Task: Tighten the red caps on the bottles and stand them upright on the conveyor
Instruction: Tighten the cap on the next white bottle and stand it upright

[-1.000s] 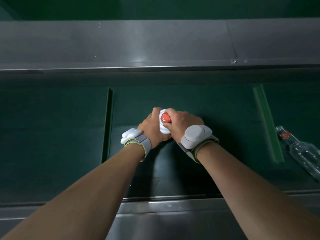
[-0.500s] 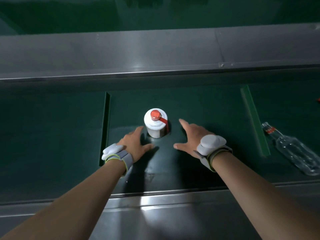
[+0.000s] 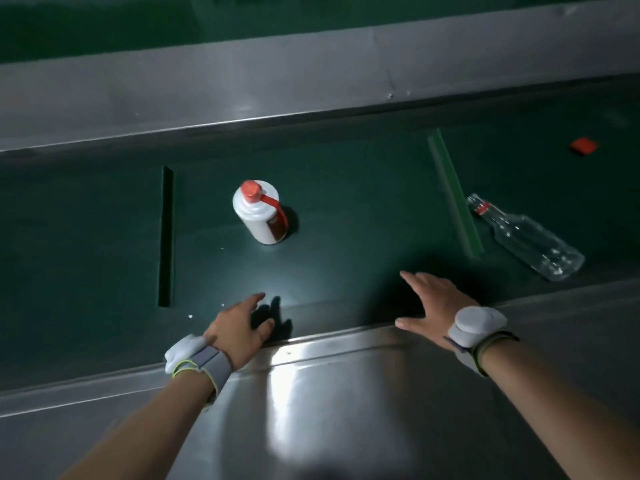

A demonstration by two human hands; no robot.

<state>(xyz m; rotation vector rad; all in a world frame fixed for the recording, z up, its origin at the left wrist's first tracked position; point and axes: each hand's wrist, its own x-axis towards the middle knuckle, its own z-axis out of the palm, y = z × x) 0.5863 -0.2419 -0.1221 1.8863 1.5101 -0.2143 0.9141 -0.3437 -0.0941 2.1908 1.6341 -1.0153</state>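
White opaque bottle (image 3: pixel 258 216) stands upright on the dark green conveyor belt (image 3: pixel 346 209), roughly mid-belt; squat cylinder, ribbed rounded shoulder, red cap (image 3: pixel 250 190) on top, red ribbon (image 3: pixel 277 206) running from the neck down the right side over a red label. Finish looks glossy, ceramic-like, material not certain. Left of it, a dark raised cleat (image 3: pixel 166 237) crosses the belt; right of it, a lighter green cleat (image 3: pixel 454 194) does the same. Beyond that cleat, a clear glass bottle (image 3: pixel 526 237) lies on its side, neck pointing far-left, red band at the neck, no cap visible on the mouth. Small red flat piece (image 3: pixel 584 146) sits on the belt far right, too blurred to identify. Left hand (image 3: pixel 239 330) is released, fingers loosely spread, at the near belt edge, well apart from the white bottle. Right hand (image 3: pixel 433 301) is also released, palm down, fingers splayed, at the near edge, holding nothing. Both wrists carry grey straps with smooth white rounded pods. Near rail (image 3: pixel 346 393) and far rail (image 3: pixel 242 84) are brushed stainless steel, with a bright glare patch on the near one.
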